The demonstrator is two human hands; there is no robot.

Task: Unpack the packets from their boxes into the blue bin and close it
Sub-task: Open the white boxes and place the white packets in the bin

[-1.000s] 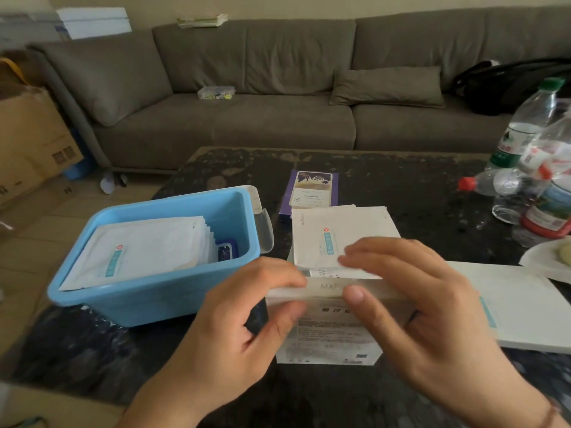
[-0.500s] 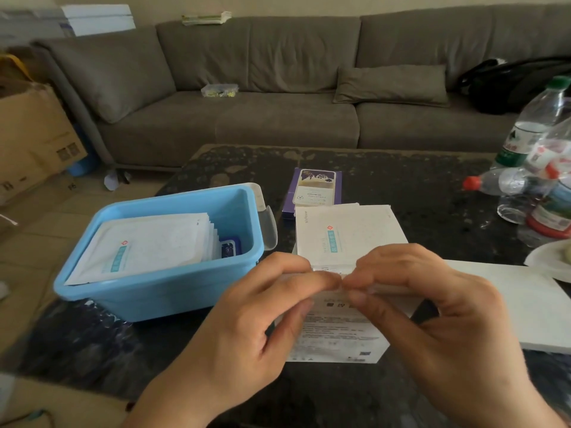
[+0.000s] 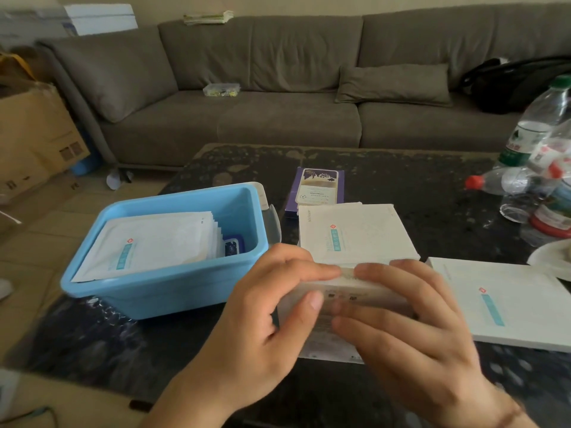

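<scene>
A white box stands on the dark table in front of me. My left hand and my right hand both grip its near end, fingertips meeting on the top edge and thumbs on the front face. To the left sits the open blue bin, holding a stack of white packets and a small dark blue item. Its clear lid hangs off the bin's right side. Another white box lies flat at the right. A purple box lies behind the white box.
Plastic water bottles crowd the table's right edge beside a white plate. A grey sofa runs behind the table. A cardboard carton stands on the floor at the left.
My fingers have shifted along the box's near top edge and my thumbs have come onto its front face. The box and bin stay where they were.
</scene>
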